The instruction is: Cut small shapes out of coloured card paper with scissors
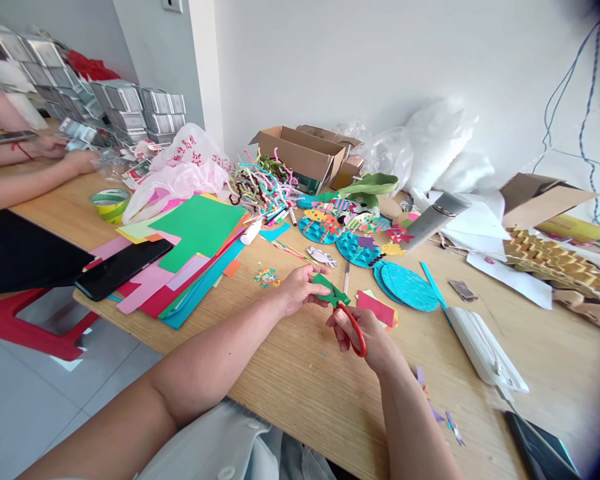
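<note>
My left hand (301, 291) pinches a small piece of green paper (324, 283) just above the table. In my right hand (367, 337) is a pair of scissors (359, 333) with red handles, fingers through the loops. The scissor blades meet the green paper at its lower right side. Right of the hands lie small cut pieces of red paper (375, 307). Beyond my left hand rests a white fish cutout (321, 256) with dark outlines. A heap of tiny coloured paper scraps (267, 277) is to the left.
Stacked coloured paper (205, 223) and a black phone (125, 267) lie left. Blue discs (413, 287), colourful fish cutouts, a grey bottle (433, 220) and a white power strip (485, 347) are right. Pipe cleaners (265, 187) and a cardboard box (300, 153) stand behind. Another person's hands (77, 160) work far left.
</note>
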A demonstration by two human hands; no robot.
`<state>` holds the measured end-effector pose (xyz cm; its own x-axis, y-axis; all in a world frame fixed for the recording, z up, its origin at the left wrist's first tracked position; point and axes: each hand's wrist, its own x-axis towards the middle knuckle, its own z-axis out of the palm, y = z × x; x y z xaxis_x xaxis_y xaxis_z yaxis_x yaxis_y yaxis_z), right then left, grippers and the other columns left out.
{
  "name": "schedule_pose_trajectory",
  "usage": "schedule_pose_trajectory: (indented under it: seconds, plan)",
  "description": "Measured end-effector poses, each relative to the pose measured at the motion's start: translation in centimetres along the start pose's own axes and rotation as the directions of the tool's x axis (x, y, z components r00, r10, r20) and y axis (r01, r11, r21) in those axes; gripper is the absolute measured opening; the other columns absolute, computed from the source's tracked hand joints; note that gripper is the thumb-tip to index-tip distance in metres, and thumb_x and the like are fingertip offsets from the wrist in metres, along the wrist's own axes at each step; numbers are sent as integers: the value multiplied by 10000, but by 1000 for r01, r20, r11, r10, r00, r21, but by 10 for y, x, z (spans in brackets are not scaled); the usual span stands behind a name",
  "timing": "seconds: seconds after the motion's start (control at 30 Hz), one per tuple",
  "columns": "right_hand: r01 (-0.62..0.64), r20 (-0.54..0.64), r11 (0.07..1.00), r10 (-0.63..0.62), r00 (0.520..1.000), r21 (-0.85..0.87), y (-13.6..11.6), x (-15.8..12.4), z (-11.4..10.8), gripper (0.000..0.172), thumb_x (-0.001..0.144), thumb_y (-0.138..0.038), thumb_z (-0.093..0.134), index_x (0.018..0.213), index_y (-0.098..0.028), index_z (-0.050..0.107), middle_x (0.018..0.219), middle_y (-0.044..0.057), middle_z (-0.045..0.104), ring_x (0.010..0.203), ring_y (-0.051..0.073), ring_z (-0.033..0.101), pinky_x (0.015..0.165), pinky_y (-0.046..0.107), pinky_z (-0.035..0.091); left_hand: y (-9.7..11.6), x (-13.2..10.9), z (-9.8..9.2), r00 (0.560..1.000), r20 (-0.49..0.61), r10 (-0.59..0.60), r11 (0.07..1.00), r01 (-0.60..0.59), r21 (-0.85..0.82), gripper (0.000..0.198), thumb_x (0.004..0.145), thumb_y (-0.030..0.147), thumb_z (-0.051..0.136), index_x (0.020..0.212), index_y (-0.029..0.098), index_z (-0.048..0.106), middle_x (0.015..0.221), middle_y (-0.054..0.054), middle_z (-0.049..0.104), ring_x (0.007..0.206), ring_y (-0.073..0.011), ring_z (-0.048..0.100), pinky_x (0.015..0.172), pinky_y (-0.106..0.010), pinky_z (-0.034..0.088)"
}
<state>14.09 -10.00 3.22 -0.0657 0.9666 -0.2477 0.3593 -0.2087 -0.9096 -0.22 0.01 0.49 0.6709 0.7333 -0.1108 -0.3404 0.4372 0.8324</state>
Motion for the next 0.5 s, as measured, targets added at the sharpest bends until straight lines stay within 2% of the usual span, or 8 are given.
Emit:
schedule_pose_trajectory:
  seconds: [0.2,0.5]
  plan:
    - [-11,-12,1000,11,1000,5,0,0,0,420,771,-570,562,689,-158,565,437,-24,518,375,108,456,395,228,296,-1,1,0,1000,-1,1,1000,-1,-1,515,592,149,717,1053,151,489,709,9,588,601,-109,588,591,-257,488]
    - [-20,2,1000,20,1000,-15,-7,-1,1,490,758,-650,510,699,-165,543,468,-4,548,413,125,483,413,234,312,-3,2,-2,1000,19,-15,1000,15,2,544,574,137,723,1065,153,488,700,11,594,585,-104,581,581,-252,487]
